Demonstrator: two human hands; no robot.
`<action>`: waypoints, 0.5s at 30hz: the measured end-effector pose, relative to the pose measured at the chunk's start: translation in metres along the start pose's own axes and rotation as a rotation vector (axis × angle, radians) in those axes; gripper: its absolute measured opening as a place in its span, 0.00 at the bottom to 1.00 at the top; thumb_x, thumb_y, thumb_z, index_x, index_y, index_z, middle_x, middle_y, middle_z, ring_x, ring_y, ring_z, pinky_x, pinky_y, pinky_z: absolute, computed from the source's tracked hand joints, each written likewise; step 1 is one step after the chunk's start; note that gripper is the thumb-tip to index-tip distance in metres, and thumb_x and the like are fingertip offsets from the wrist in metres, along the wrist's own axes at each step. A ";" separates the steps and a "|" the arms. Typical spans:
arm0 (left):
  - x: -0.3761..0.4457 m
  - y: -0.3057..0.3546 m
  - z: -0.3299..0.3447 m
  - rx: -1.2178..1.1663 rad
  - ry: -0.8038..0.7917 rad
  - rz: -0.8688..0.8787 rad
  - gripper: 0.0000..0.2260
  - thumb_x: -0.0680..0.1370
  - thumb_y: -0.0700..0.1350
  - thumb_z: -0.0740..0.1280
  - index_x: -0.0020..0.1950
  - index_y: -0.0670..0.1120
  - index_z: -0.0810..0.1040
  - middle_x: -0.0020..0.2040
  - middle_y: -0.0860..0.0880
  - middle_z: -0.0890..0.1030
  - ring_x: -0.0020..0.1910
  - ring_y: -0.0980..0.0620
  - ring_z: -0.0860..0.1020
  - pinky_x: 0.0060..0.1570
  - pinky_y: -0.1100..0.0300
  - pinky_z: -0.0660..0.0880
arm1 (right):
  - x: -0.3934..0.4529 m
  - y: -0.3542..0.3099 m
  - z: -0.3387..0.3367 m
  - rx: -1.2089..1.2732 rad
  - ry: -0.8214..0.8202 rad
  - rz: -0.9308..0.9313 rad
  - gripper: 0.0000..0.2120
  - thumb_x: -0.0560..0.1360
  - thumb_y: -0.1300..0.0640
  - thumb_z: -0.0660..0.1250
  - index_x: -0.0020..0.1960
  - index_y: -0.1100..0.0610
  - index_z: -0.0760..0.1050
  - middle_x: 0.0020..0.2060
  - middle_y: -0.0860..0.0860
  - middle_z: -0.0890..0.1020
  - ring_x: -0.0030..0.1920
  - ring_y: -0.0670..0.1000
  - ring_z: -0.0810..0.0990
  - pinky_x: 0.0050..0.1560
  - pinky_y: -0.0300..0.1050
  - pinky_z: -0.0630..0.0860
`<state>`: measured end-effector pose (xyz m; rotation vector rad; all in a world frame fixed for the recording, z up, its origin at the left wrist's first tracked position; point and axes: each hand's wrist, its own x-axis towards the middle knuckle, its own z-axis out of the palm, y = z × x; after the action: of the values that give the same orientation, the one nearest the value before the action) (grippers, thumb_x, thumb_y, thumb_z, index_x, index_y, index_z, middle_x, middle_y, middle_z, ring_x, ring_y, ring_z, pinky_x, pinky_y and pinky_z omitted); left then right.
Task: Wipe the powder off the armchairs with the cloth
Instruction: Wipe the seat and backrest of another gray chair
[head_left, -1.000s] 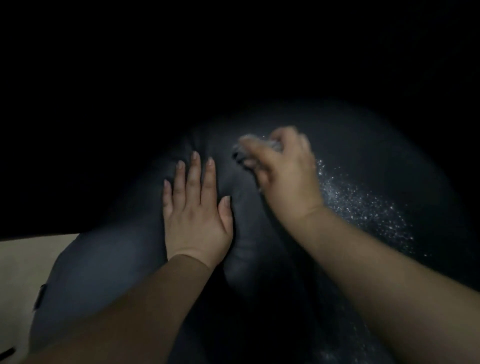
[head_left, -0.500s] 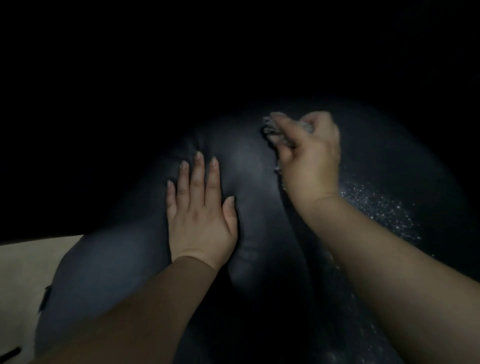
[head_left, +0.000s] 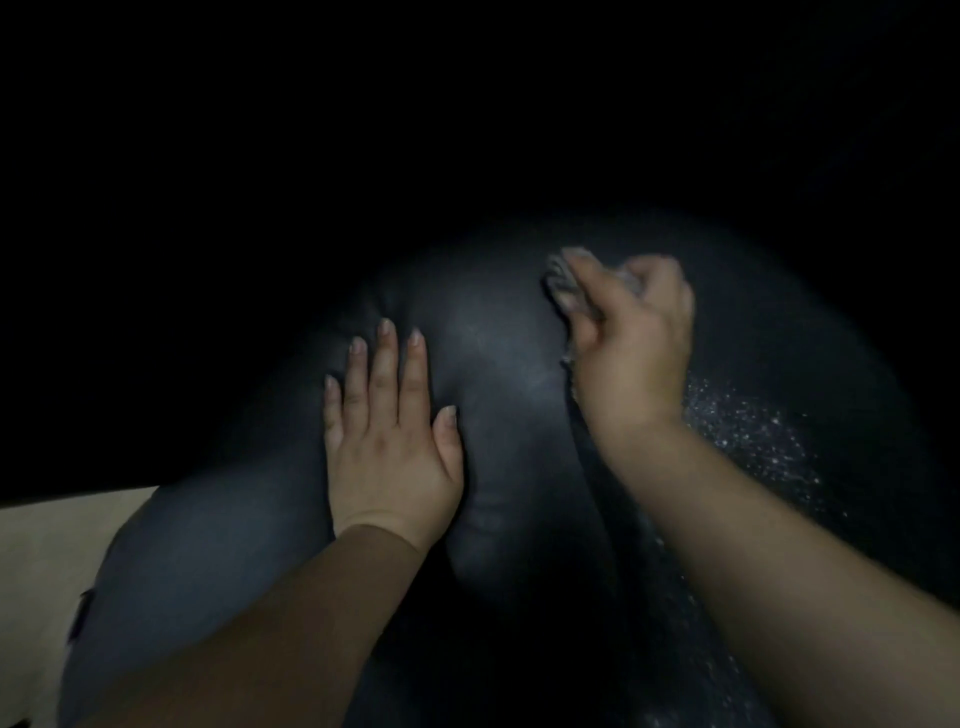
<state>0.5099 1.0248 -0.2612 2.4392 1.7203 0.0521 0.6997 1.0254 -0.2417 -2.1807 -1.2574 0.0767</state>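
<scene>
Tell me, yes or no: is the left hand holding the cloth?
No. The left hand lies flat on the armchair, while the right hand grips the cloth.

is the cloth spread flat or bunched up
Bunched up: the cloth is a crumpled wad gripped in the right hand, only a little poking out past the fingers.

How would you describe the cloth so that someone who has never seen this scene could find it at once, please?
Start from the dark armchair cushion that fills the lit middle of the view, then find the right hand on its far right side. The cloth is the small pale grey wad gripped in that hand, poking out past the fingers. The left hand lies flat and holds nothing, and the white powder is loose specks.
</scene>
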 end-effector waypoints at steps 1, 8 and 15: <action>0.000 0.000 0.000 0.001 -0.002 -0.002 0.29 0.78 0.54 0.50 0.78 0.44 0.55 0.78 0.44 0.54 0.77 0.44 0.51 0.74 0.45 0.47 | -0.019 0.002 -0.007 0.000 0.002 0.031 0.18 0.72 0.60 0.71 0.60 0.47 0.80 0.50 0.58 0.73 0.49 0.59 0.70 0.48 0.50 0.72; 0.001 0.001 0.002 0.004 0.008 -0.002 0.29 0.78 0.53 0.50 0.78 0.44 0.56 0.78 0.44 0.55 0.77 0.43 0.52 0.74 0.45 0.47 | -0.035 0.002 -0.012 0.010 -0.194 -0.319 0.17 0.71 0.57 0.67 0.58 0.48 0.81 0.49 0.57 0.75 0.45 0.60 0.73 0.43 0.50 0.75; 0.001 0.002 0.002 0.020 0.003 -0.003 0.29 0.79 0.53 0.49 0.78 0.44 0.56 0.78 0.44 0.54 0.77 0.43 0.52 0.74 0.45 0.46 | -0.075 0.023 -0.041 -0.018 -0.036 -0.017 0.21 0.69 0.63 0.72 0.61 0.48 0.79 0.51 0.55 0.70 0.48 0.55 0.67 0.48 0.45 0.68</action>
<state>0.5125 1.0253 -0.2628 2.4517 1.7339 0.0377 0.6901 0.9381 -0.2388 -2.1925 -1.3012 0.0991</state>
